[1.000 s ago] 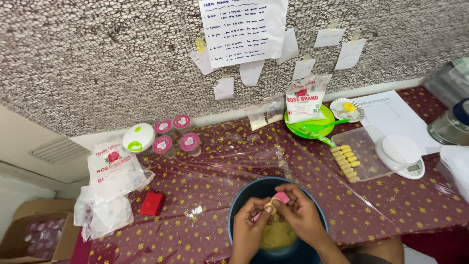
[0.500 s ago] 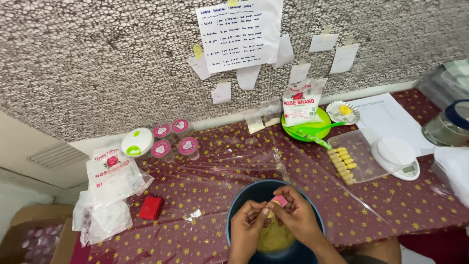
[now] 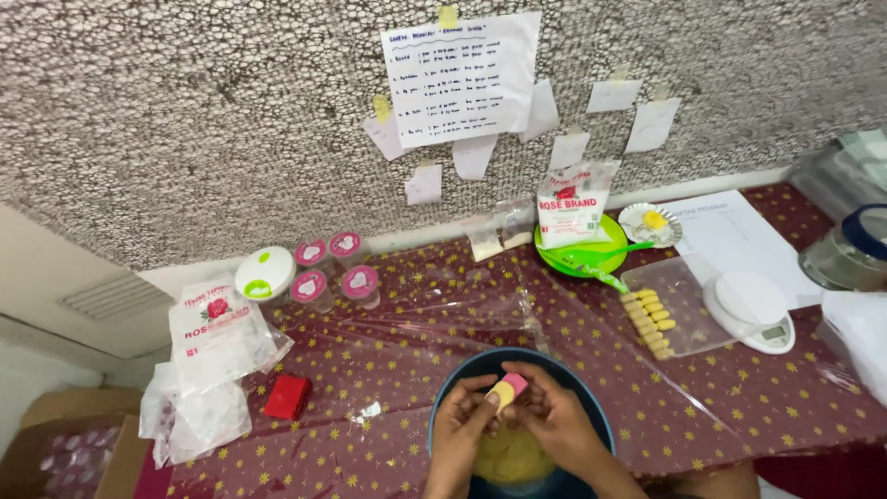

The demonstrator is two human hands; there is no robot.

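Both hands over dark blue bowl [image 3: 443, 407] at 6 o'clock of counter [image 3: 388, 360]
Left hand [image 3: 459, 432] and right hand [image 3: 554, 427] pinched together on small pink mould [image 3: 513, 385] with yellow dough piece [image 3: 501, 395] at its tip
Dough mass [image 3: 510, 457] in bowl below
Step judged: pressing dough in mould
Clear tray [image 3: 688, 319] at 2 o'clock holds row of shaped yellow pieces [image 3: 649, 321]; white scale [image 3: 753, 310] beside it

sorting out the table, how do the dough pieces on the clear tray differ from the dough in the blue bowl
The dough pieces on the clear tray are small shaped logs set in a row; the dough in the blue bowl is one loose, unshaped mass. The tray pieces lie untouched, while both hands work over the bowl's dough. Both are pale yellow.
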